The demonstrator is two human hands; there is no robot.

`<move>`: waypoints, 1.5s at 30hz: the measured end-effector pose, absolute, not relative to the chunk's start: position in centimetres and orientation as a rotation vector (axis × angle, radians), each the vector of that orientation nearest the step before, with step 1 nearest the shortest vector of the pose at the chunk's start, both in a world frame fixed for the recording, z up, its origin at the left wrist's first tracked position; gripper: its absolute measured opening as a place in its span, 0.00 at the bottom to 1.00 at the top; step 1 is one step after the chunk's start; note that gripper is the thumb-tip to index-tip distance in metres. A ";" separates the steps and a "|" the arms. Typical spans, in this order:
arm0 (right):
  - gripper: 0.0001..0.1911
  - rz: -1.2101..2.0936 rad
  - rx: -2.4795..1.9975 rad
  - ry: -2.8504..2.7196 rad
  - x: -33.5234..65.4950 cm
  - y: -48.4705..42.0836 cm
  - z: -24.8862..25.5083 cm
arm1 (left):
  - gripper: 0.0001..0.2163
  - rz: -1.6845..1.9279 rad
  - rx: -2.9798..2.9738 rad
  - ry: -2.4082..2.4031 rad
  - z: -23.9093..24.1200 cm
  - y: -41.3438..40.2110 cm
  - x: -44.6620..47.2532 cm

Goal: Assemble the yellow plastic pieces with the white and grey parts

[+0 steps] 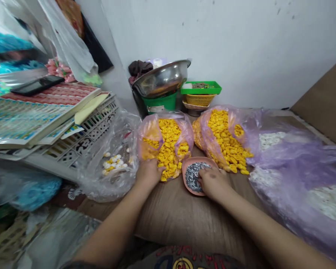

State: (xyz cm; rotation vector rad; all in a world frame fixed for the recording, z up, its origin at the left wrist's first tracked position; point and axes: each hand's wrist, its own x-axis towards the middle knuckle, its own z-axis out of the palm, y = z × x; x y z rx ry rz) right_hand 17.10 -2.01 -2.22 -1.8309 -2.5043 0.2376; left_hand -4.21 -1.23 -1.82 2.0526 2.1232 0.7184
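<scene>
My left hand [149, 174] rests against the front of a pink plastic bag [188, 125] full of small yellow pieces [169, 149]. Its fingers are curled, and whatever they may hold is hidden. In a square pink dish [187, 161] lie many tiny grey metallic pieces [192, 175]. The fingertips of my right hand [215, 182] dip into this dish, pinched together; I cannot make out what is between them. Behind the right hand, a second bag [250, 127] spills more yellow pieces [226, 142] at its mouth.
To the left, a clear bag [98, 179] holds white-and-yellow pieces beside a white plastic basket [70, 149] with papers and a phone [36, 85]. Purple bags [302, 160] of white pieces lie at right. A steel bowl [168, 76] and green tray [214, 89] stand by the wall.
</scene>
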 end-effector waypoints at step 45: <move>0.08 0.263 -1.053 -1.990 19.9 -6.7 -1.1 | 0.01 0.766 0.099 0.617 -2.8 -5.5 6.1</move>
